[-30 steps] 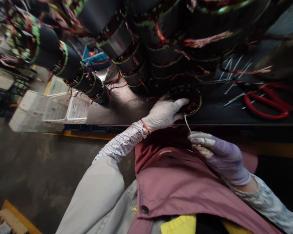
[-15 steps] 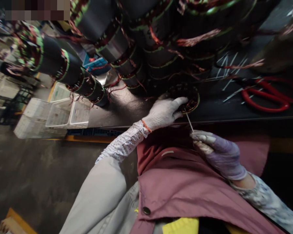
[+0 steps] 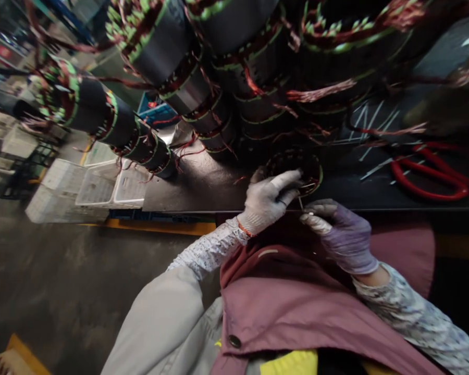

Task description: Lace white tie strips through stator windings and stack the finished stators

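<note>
A round stator core [image 3: 319,179] with copper windings and a greenish rim stands at the bench edge in front of me. My left hand [image 3: 271,200], in a white knit glove, grips its near left side, fingers over the rim. Just right of it, my right hand [image 3: 338,234], in a purple and white glove, pinches a thin white strip [image 3: 301,203] between thumb and forefinger. The strip's upper end meets the near edge of the stator; how deep it goes inside is hidden.
Stacked stators [image 3: 254,96] with loose copper leads rise behind my hands, and another stack [image 3: 121,127] leans at left. Red-handled scissors [image 3: 430,190] and scattered white strips [image 3: 369,122] lie at right. White crates [image 3: 96,185] stand left beyond the bench.
My right hand has come up closer to the stator, and less of the white strip shows between them. My left hand keeps its hold. The whole view has shifted slightly.
</note>
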Demonstrator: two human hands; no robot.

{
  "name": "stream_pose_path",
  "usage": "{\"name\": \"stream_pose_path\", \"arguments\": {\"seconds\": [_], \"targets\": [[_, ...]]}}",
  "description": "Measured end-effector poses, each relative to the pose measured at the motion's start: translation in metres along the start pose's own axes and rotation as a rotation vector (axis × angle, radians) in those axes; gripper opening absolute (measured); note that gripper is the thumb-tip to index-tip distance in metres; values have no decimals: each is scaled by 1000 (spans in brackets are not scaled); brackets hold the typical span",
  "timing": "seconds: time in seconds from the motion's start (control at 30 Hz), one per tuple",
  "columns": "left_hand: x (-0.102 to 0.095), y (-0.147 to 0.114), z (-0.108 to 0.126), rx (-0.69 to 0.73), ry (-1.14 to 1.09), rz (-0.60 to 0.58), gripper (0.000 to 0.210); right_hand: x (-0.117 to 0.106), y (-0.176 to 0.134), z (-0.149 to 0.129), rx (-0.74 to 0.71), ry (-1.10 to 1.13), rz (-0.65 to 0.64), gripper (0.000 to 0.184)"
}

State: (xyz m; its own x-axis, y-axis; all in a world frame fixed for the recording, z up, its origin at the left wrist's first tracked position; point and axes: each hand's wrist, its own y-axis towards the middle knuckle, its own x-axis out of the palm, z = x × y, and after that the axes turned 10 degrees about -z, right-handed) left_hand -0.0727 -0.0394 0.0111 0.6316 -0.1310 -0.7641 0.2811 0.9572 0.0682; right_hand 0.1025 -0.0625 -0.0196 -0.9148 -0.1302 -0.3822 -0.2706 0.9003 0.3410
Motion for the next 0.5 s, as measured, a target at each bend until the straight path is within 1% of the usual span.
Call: {"name": "stream_pose_path", "arguments": {"seconds": [0.03,0.1,0.23,0.3,0.33,0.43,0.5], "targets": [[-1,1,-1,50,19,-4,28,-4,3,-5,-1,-10,-17,13],[-2,3,-5,144,49,16,21,-11,13,-13,-5,-63,-57,16],[2,6,-14,264,102,92,19,-16,33,-16,45,-215,-125,36],[4,6,-17,292,126,105,20,-15,38,-14,88,-250,-122,45],[5,6,-17,297,128,105,20,-14,37,-14,91,-250,-129,46],[4,6,-18,295,124,75,22,-16,33,-18,34,-235,-144,42],[4,6,-19,296,144,62,23,-16,33,-19,7,-265,-138,40]]}}
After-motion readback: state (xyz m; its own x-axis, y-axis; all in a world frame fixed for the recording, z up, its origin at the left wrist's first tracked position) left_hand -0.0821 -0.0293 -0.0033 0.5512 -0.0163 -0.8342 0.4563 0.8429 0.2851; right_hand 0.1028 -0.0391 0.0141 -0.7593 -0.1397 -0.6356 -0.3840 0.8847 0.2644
